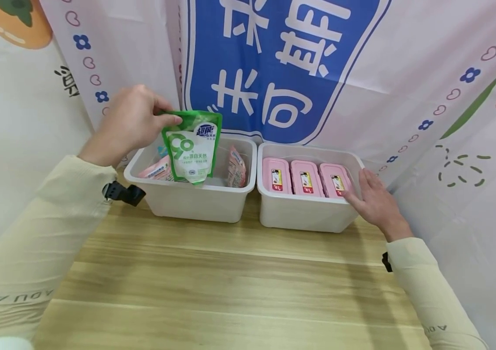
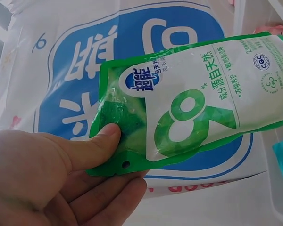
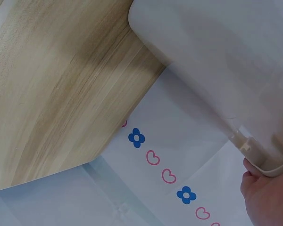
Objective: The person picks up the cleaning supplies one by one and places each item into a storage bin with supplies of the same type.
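My left hand [image 1: 132, 119] pinches a green-and-white laundry detergent refill pouch [image 1: 193, 153] by its top corner, thumb on the printed front. The pouch hangs upright over the left white bin [image 1: 195, 203], its lower end at the front rim. In the left wrist view the thumb presses the green top of the pouch [image 2: 193, 94], with the fingers behind it. My right hand [image 1: 375, 199] rests at the right end of the right white bin [image 1: 305, 214]. Its fingers extend along the rim, thumb by the front corner; the right wrist view shows only part of this hand [image 3: 269, 200].
Inside the left bin are a pink packet [image 1: 158, 170] at the left and another pink packet [image 1: 236, 167] leaning at the right. Three pink lidded boxes [image 1: 276, 175] stand in the right bin. Both bins sit on a wooden table [image 1: 239, 282] against a printed cloth [image 1: 344, 102].
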Tool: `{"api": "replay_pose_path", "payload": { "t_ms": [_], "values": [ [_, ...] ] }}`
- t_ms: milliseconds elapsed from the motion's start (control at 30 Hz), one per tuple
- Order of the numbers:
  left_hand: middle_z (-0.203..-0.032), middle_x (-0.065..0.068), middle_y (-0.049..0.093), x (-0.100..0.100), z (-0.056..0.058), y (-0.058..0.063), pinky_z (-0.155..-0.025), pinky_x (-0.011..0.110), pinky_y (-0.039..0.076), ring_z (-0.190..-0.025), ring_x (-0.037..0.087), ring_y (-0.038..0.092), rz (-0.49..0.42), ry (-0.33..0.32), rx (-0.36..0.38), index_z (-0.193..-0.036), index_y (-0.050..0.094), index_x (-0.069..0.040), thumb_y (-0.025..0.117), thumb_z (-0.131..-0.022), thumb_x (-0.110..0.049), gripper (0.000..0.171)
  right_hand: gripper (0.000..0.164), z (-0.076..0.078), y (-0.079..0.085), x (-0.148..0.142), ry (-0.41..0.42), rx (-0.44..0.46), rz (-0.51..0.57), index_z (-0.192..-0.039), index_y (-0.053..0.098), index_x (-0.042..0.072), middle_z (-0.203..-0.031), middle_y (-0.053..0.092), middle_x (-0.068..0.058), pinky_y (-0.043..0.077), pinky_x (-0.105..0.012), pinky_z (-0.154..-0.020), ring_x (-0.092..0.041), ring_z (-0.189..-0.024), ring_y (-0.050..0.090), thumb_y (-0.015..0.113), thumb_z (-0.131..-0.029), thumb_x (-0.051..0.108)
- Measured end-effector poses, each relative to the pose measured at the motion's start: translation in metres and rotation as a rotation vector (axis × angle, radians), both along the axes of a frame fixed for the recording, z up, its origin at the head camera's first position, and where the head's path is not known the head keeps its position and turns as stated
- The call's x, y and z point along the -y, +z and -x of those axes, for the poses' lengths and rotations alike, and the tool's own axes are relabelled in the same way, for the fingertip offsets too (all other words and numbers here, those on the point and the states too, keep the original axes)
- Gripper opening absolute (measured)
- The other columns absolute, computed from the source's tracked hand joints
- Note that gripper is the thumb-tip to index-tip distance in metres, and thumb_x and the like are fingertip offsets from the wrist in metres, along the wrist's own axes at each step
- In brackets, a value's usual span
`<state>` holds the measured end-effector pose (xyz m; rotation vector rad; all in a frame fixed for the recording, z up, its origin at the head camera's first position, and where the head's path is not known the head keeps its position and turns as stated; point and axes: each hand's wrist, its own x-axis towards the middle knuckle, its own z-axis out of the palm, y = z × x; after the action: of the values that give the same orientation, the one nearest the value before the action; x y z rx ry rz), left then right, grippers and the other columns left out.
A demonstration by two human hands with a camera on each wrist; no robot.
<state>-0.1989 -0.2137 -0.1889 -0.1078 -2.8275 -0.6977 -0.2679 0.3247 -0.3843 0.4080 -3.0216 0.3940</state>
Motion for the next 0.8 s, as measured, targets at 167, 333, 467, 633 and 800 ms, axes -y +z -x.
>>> {"api": "replay_pose_path", "payload": {
  "t_ms": [167, 333, 467, 633, 800],
  "values": [
    [-0.125, 0.020, 0.076, -0.001, 0.012, -0.004, -0.063, 0.033, 0.046, -0.095, 0.027, 0.058, -0.015, 0.009, 0.011, -0.125, 0.077, -0.006, 0.071, -0.103, -0.027, 0.031, 0.095, 0.001, 0.000, 0.000, -0.002, -0.002, 0.009, -0.167, 0.001, -0.003, -0.176, 0.003, -0.030, 0.012, -0.070, -0.129, -0.049, -0.164, 0.005, 0.043, -0.107, 0.057],
    [-0.127, 0.020, 0.075, -0.003, 0.022, -0.010, -0.069, 0.035, 0.046, -0.102, 0.028, 0.057, -0.032, 0.019, 0.015, -0.128, 0.076, -0.005, 0.071, -0.103, -0.024, 0.031, 0.094, 0.002, -0.002, -0.001, 0.001, -0.006, 0.008, -0.167, 0.001, -0.004, -0.175, 0.004, -0.030, 0.012, -0.071, -0.129, -0.049, -0.164, 0.005, 0.045, -0.108, 0.054],
    [-0.129, 0.020, 0.075, -0.003, 0.029, -0.017, -0.072, 0.035, 0.046, -0.106, 0.028, 0.060, -0.058, 0.022, 0.008, -0.127, 0.077, -0.005, 0.071, -0.103, -0.022, 0.030, 0.094, 0.002, -0.002, -0.002, 0.001, -0.011, 0.008, -0.167, 0.002, -0.005, -0.175, 0.005, -0.031, 0.012, -0.070, -0.129, -0.049, -0.163, 0.005, 0.045, -0.107, 0.053],
    [-0.132, 0.020, 0.074, -0.002, 0.039, -0.030, -0.075, 0.033, 0.048, -0.113, 0.030, 0.064, -0.091, 0.034, 0.021, -0.127, 0.076, -0.006, 0.071, -0.103, -0.022, 0.030, 0.094, 0.002, -0.001, -0.003, -0.003, -0.004, 0.005, -0.167, 0.002, -0.005, -0.175, 0.004, -0.030, 0.012, -0.070, -0.129, -0.049, -0.163, 0.006, 0.044, -0.107, 0.055],
    [-0.128, 0.019, 0.076, -0.002, 0.046, -0.042, -0.073, 0.028, 0.053, -0.108, 0.029, 0.068, -0.109, 0.028, 0.024, -0.126, 0.076, -0.006, 0.072, -0.102, -0.022, 0.029, 0.096, 0.003, -0.002, -0.003, 0.000, -0.004, 0.001, -0.167, 0.001, -0.004, -0.175, 0.003, -0.030, 0.012, -0.070, -0.130, -0.050, -0.163, 0.006, 0.043, -0.107, 0.058]
  ]
}}
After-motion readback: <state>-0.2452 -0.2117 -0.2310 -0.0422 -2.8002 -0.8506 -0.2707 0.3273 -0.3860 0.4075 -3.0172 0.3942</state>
